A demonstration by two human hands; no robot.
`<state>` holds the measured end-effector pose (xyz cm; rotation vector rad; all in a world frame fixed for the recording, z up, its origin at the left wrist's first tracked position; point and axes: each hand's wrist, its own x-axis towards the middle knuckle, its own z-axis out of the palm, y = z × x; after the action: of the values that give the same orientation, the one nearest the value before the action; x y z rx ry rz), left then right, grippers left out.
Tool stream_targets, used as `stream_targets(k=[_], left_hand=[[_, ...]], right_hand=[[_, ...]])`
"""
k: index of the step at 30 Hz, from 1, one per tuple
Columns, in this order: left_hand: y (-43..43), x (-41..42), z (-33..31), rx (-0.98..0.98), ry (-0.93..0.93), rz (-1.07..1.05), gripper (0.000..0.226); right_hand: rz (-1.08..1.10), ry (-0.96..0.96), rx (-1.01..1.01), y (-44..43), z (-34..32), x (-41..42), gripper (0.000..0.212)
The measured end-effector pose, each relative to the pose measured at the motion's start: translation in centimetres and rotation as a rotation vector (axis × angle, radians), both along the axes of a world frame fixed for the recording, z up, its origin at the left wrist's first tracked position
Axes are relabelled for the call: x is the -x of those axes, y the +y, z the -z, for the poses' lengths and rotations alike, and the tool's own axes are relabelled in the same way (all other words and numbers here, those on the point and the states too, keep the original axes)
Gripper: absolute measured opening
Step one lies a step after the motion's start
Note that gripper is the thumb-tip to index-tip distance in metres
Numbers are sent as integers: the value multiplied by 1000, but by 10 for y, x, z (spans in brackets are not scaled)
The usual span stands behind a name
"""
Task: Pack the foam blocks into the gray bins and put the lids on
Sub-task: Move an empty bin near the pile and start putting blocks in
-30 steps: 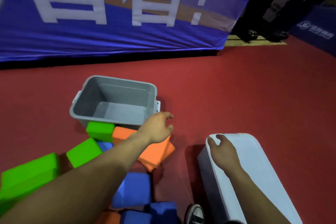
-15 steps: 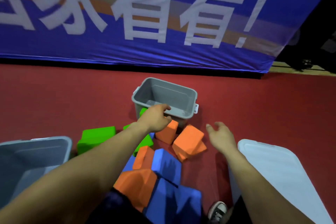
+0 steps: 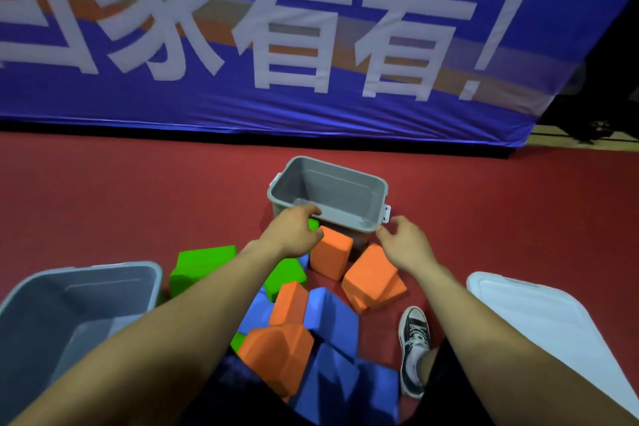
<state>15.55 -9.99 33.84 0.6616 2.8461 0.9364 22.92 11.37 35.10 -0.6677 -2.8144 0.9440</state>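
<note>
We log the left hand (image 3: pixel 294 233) with fingers curled over the near rim of the open-topped gray plastic bin (image 3: pixel 349 220), which stands upright on the red floor (image 3: pixel 138 201) near the blue banner (image 3: pixel 311 107). The right hand (image 3: pixel 406 242), fingers loosely bent and holding nothing, is just beside that bin's near right corner; contact we cannot tell. The orange, green and blue foam blocks (image 3: pixel 332 318) lie heaped between our arms, up against the bin. A second gray bin (image 3: pixel 86 266) sits lower left, and a flat white lid (image 3: pixel 536 322) lies at right.

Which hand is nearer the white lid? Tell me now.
Right. The right hand hovers up-left of the white lid; the left hand grips the rim of the far gray bin, farther left.
</note>
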Motion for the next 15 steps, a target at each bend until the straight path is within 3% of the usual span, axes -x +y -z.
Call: stream_targets(k=[8, 15], left_hand=[[29, 99, 82, 139, -137, 19, 53], [55, 234, 176, 259, -128, 51, 60]], right_hand=[[-67, -136, -17, 40, 71, 104, 49], [-165, -228, -98, 75, 173, 222, 53]])
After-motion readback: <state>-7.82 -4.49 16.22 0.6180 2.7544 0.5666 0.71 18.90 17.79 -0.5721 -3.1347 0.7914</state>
